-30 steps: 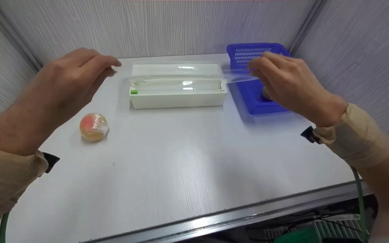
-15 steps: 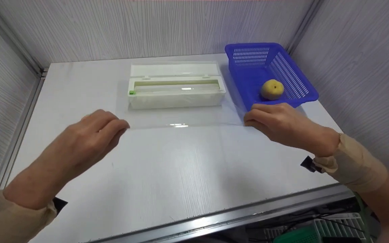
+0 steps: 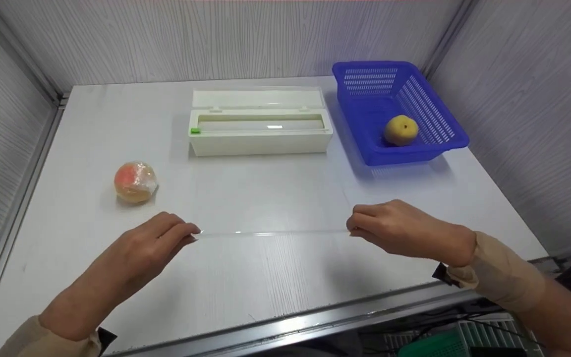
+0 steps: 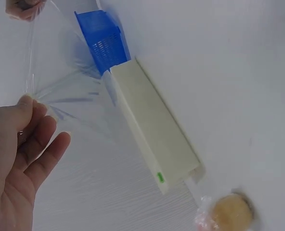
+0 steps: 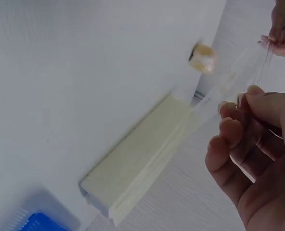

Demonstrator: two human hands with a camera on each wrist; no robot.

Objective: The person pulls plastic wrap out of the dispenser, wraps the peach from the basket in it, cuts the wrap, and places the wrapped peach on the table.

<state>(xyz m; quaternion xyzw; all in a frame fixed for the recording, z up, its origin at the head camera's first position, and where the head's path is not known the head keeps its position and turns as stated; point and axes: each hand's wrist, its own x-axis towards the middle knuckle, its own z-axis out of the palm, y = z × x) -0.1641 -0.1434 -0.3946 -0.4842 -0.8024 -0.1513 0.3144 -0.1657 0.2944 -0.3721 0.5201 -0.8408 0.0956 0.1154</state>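
Observation:
A clear sheet of plastic wrap (image 3: 265,233) stretches between both hands above the front half of the table. My left hand (image 3: 149,248) pinches its left corner between thumb and forefinger; in the left wrist view the other fingers are loosely bent. On the opposite corner, my right hand (image 3: 397,230) pinches the film the same way. The film runs back to a white wrap dispenser (image 3: 260,144), whose lid stands raised and whose roll shows inside. A green slider (image 3: 195,131) sits at the dispenser's left end. Left of the dispenser lies a peach (image 3: 136,182) covered in wrap.
At the back right stands a blue plastic basket (image 3: 374,156) with a yellow peach (image 3: 401,130) in it. A metal rail (image 3: 290,325) edges the table's front. Walls stand at the back and both sides.
Both hands have drawn back from the dispenser toward the front edge, pulling the film out with them. The wrapped peach and the basket have stayed put.

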